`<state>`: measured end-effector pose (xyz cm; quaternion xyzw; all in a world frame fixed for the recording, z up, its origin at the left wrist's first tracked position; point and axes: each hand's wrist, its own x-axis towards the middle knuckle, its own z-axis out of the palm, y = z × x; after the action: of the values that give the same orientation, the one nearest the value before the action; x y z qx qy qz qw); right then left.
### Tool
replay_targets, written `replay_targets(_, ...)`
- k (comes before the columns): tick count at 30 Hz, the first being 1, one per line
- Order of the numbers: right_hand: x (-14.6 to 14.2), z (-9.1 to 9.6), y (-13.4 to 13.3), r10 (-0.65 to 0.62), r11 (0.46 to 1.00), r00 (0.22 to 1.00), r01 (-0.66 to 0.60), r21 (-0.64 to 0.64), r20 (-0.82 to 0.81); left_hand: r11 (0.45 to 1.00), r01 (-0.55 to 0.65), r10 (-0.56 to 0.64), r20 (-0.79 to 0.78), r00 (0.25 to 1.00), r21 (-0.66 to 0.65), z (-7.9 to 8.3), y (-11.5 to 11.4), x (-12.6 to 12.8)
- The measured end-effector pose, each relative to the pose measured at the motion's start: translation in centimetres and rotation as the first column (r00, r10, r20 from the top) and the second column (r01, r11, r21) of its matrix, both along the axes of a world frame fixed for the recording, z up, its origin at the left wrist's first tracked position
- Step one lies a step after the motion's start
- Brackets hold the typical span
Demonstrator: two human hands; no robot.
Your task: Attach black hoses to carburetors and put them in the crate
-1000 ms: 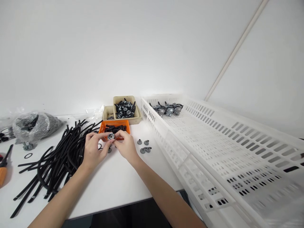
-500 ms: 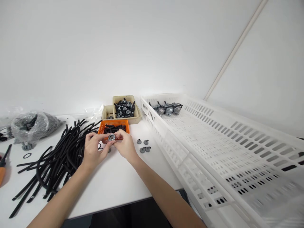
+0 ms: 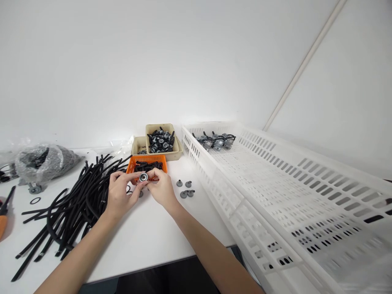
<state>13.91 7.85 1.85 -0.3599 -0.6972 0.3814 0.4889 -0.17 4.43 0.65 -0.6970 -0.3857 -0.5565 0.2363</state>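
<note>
Between both hands is a small round grey cap with a dark ring inside, its open face turned toward me. My left hand pinches it from the left with thumb and fingers. From the right, my right hand grips the same cap with its fingertips. Just behind the hands stands an orange basket of short black pieces. A black rubber ring and another grey part lie partly hidden by my left hand. Several small grey caps rest on the table to the right of my right hand.
Black rubber tubes are heaped on the left, beside a plastic bag of parts and a loose black ring. Beige bins of parts stand at the back. A large white crate holding several assemblies fills the right side.
Almost nothing differs. Both hands keep their hold on the cap, which has shifted or tilted very slightly.
</note>
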Motion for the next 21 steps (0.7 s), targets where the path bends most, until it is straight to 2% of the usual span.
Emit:
replay_targets(5, 0.13, 0.23, -0.17, 0.015, 0.999, 0.999, -0.018, 0.05, 0.047, 1.0, -0.017, 0.017, 0.009, 1.0, 0.006, -0.02, 0.01, -0.12)
replay_targets(10, 0.17, 0.41, -0.33, -0.038, 0.986, 0.983, 0.008, 0.167, 0.18, 1.0, -0.025, 0.025, 0.012, 1.0, 0.005, -0.08, 0.04, -0.21)
replay_targets(14, 0.19, 0.43, -0.42, -0.026, 0.965, 0.975, -0.034, 0.261, 0.22, 0.999, -0.045, 0.044, 0.008, 0.999, 0.029, 0.06, 0.08, -0.18)
replay_targets(21, 0.25, 0.48, -0.53, 0.024, 0.952, 0.971, -0.094, 0.291, 0.236, 0.998, -0.051, 0.05, 0.022, 0.999, 0.043, 0.04, 0.15, -0.17)
